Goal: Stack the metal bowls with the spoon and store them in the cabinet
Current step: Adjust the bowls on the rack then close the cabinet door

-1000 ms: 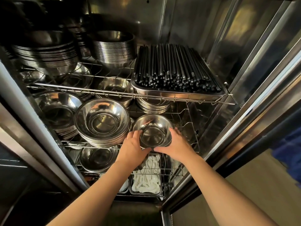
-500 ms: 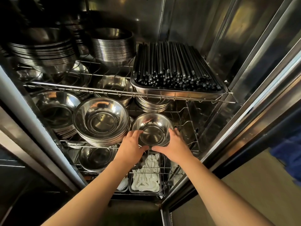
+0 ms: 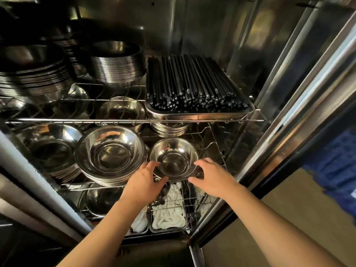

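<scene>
Steel lines the open cabinet (image 3: 212,35), and its wire shelves are crowded with metalware. On the middle shelf (image 3: 210,147) sits the small bowl (image 3: 174,158), upright at the right front, just beside a taller stack of wide bowls (image 3: 110,153) to its left. Both hands reach in at its near rim: the left hand (image 3: 143,182) has its fingers curled at the rim's left edge with the thumb below, and the right hand (image 3: 213,176) lies spread at the right edge, fingertips near or on the rim. Whether either grip is actually clenched on the bowl I cannot tell; the fingers look loose. No spoon can be made out in the bowl. Above, a tray (image 3: 200,114) holds black chopsticks (image 3: 192,81) packed side by side. Below the hands, white spoons (image 3: 169,214) lie in a bin on the bottom shelf.
</scene>
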A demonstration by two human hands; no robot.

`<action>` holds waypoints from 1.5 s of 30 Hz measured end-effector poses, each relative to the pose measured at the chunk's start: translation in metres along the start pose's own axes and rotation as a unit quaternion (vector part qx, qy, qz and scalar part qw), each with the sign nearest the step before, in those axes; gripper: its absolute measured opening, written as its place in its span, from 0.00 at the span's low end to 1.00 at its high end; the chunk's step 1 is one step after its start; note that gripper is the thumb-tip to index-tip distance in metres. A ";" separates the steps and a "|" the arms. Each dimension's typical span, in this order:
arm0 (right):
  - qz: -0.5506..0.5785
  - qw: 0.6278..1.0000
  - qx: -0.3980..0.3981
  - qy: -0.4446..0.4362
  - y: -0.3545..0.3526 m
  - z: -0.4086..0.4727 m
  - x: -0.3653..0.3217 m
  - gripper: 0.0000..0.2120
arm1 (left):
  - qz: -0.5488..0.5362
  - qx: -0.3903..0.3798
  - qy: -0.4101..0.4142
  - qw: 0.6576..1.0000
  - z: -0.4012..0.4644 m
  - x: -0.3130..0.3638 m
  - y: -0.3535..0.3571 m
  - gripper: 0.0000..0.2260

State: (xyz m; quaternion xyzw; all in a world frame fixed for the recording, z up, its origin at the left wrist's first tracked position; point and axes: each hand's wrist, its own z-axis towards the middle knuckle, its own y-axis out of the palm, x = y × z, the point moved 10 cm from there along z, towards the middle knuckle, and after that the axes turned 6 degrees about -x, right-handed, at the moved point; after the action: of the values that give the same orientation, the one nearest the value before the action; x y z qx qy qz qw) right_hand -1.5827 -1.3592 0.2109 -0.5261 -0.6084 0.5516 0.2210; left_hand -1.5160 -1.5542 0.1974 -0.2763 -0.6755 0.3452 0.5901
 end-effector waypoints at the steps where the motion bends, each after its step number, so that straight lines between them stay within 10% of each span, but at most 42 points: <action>1: -0.007 1.000 0.003 0.003 -0.006 -0.007 0.001 0.32 | 0.008 -0.003 0.011 1.000 0.000 0.007 -0.005 0.26; 16: -0.098 0.945 0.312 0.009 -0.165 -0.268 0.009 0.17 | 0.093 0.035 0.282 0.954 -0.094 0.241 -0.061 0.17; 33: -0.192 0.782 0.592 0.033 -0.173 -0.728 0.022 0.11 | 0.134 0.259 0.563 0.773 -0.452 0.545 -0.040 0.26; 40: -0.020 0.840 0.533 0.104 -0.159 -0.762 0.095 0.39 | 0.183 0.197 0.615 0.741 -0.519 0.614 0.001 0.29; 45: 0.020 0.888 0.454 0.073 -0.132 -0.741 0.108 0.41 | 0.187 0.189 0.597 0.757 -0.512 0.615 0.016 0.25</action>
State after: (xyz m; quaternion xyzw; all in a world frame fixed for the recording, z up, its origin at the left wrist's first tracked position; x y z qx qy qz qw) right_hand -1.0435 -0.9169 0.5141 -0.4188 -0.2633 0.7320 0.4684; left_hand -1.1032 -0.9930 0.5912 -0.4296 -0.0423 0.3346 0.8377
